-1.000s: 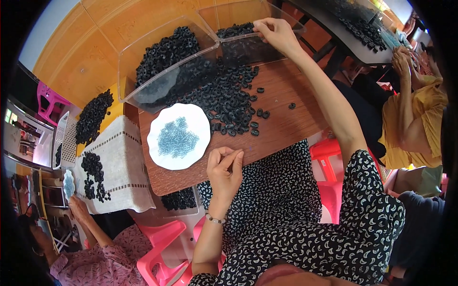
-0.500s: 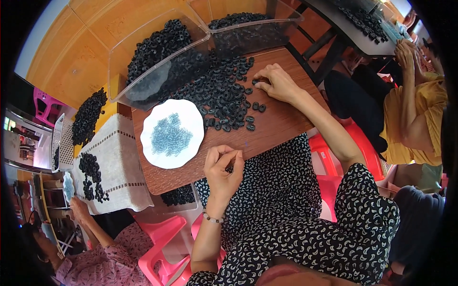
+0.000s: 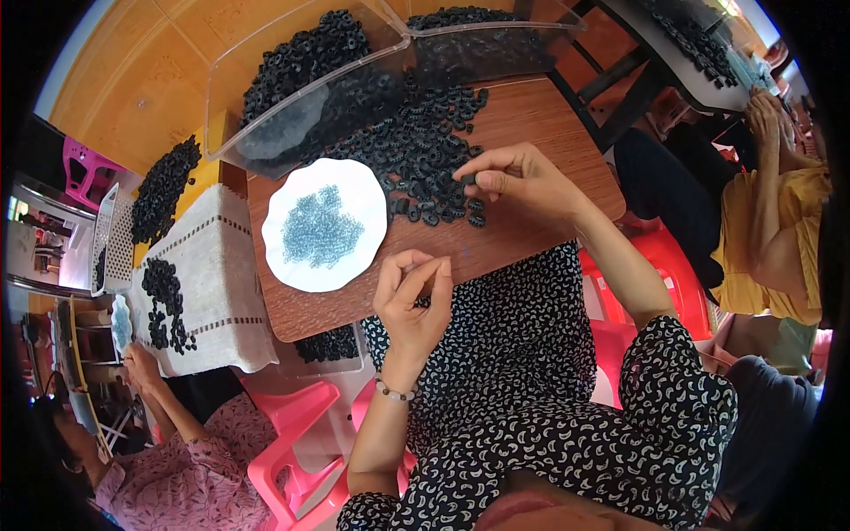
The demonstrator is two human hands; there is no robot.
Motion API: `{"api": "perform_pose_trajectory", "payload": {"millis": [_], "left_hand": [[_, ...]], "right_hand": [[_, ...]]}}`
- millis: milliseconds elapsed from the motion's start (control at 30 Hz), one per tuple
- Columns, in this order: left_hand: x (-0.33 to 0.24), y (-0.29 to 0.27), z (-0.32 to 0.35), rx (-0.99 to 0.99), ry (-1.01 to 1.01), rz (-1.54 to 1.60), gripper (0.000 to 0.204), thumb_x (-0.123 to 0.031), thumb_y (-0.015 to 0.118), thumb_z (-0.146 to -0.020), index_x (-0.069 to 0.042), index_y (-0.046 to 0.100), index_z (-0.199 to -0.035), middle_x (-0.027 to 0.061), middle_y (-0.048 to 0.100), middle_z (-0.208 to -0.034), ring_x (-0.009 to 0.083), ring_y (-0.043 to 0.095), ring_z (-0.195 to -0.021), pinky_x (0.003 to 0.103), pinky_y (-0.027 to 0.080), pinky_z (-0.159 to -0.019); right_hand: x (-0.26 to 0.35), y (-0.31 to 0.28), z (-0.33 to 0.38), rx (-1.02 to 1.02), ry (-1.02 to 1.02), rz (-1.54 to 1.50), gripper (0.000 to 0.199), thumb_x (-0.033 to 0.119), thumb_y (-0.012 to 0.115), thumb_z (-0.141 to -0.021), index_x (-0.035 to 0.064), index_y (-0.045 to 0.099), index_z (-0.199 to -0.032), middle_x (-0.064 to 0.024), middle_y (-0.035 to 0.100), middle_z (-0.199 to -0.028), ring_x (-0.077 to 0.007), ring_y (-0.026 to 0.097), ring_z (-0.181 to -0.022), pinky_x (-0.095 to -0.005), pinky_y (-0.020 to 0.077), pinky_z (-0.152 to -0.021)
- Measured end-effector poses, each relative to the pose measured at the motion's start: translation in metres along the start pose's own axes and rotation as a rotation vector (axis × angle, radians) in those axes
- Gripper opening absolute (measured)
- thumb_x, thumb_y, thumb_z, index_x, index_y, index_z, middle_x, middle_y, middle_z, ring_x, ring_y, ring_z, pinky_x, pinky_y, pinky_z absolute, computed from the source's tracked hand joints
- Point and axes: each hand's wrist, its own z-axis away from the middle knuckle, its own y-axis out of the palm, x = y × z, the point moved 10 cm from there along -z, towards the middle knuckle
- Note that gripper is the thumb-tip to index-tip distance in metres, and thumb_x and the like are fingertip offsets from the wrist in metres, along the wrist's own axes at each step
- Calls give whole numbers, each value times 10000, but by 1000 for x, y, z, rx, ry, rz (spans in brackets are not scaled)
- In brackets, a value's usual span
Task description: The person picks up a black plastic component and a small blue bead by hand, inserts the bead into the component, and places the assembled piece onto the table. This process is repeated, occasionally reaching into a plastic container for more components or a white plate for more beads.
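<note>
Wooden table: loose black pieces heaped beside a scalloped white plate. Right hand, at the heap's near right, pinches one black piece; a light, square fingertip hold is advisable. Left hand: fingertips drawn toward thumb; whether anything is gripped cannot be told. Tiny clear beads on the plate warrant undisturbed clearance.

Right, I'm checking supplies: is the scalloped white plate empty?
Not empty: the white plate holds a spread of small, bluish, bead-like pieces across its middle.

Black pieces; white plate; brown tabletop; black dress, white crescents.
</note>
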Motion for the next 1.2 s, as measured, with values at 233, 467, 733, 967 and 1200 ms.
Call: {"api": "perform_pose_trajectory", "payload": {"millis": [233, 467, 733, 967, 1200], "left_hand": [[17, -1, 7, -12, -127, 132, 167, -28, 753, -897, -10, 775, -1062, 90, 700, -1012, 104, 655, -762, 224, 517, -638], [31, 0, 6, -22, -257, 303, 242, -67, 768, -903, 0, 747, -1135, 79, 729, -1006, 107, 687, -802, 214, 533, -686], [58, 35, 22, 220, -527, 652, 245, -79, 753, -928, 59, 715, -1126, 91, 684, -1035, 142, 714, -835, 239, 573, -718], [54, 29, 21, 171, -497, 829, 266, -36, 720, -941, 67, 680, -1184, 113, 729, -984, 159, 726, -820, 261, 605, -738], [57, 22, 20, 82, -490, 837, 335, -66, 769, -913, 61, 679, -1210, 68, 712, -936, 97, 680, -744, 226, 574, -685]], "right_hand": [[17, 34, 14, 71, -182, 110, 279, 192, 716, -966, 34, 731, -1195, -69, 740, -1031, -105, 661, -881, -238, 514, -757], [37, 66, 22, 181, -178, 356, 252, 113, 780, -865, 37, 661, -1074, -74, 647, -937, -181, 658, -841, -313, 529, -696], [56, 79, 23, 287, -327, 548, 167, 125, 785, -846, 41, 671, -935, -60, 668, -854, -227, 597, -846, -361, 486, -691], [61, 78, 15, 219, -320, 414, 146, 145, 789, -866, 45, 703, -928, -46, 684, -857, -200, 605, -798, -326, 477, -677], [47, 83, -7, 310, -196, 285, 156, 167, 757, -916, 23, 699, -930, -28, 687, -854, -115, 609, -800, -287, 471, -705]]}}
